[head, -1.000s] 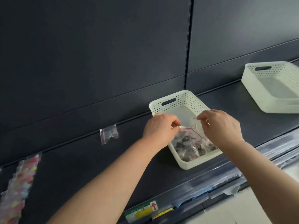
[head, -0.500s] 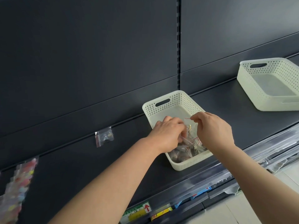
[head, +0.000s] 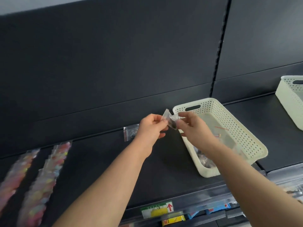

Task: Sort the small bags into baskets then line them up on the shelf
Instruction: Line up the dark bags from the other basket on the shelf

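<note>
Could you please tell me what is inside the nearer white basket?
The nearer white basket holds small clear bags at its near end; the right forearm covers some.

Behind and above the grip I see a dark, plain back panel point(head: 114, 63) filling most of the view. Up and to the right of the grip, a slotted upright point(head: 221, 46) runs down the panel at a slight tilt. Far up to the left, a pale strip point(head: 24, 3) shows past the panel's top edge. Well below the grip I make out a price label point(head: 157, 209) with a red arrow, a yellow tag point(head: 173, 220) just beneath it, and blurred blue packaging point(head: 216, 208) to its right.
</note>
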The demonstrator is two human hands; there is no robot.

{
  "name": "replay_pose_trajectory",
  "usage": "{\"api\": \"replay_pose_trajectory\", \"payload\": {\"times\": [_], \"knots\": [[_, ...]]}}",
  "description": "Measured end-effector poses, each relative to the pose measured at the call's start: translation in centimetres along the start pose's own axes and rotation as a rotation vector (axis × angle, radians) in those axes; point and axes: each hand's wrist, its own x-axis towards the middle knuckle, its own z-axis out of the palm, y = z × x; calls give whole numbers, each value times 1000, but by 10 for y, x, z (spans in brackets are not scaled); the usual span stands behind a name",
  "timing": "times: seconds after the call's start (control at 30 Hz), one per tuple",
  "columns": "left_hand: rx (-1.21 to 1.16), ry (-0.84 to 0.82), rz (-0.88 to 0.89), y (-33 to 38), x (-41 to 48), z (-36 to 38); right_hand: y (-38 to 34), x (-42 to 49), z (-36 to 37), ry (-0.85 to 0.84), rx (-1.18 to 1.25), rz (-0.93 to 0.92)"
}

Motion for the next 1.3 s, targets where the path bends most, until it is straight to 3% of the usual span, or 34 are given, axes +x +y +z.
{"api": "replay_pose_trajectory", "payload": {"times": [0.17, 0.37, 0.47, 0.7, 0.9, 1.03, 1.3], "knots": [[24, 80, -66, -19, -14, -43, -9, -9, 41, -106, 211, 37], [-6, 121, -157, -42, -28, -77, -11, -13, 81, -79, 300, 122], [0, 118, -197, -49, -33, -88, -14, -17, 93, -154, 350, 150], [-174, 155, -194, -59, -33, -108, -13, -19, 106, -186, 236, 176], [-101, 236, -191, -73, -28, -110, -7, -19, 115, -219, 339, 279], [-2, 238, -228, -86, -24, -113, 6, -16, 117, -305, 215, 286], [202, 379, -179, -98, 20, -117, 14, 19, 141, -150, 76, 260]]}}
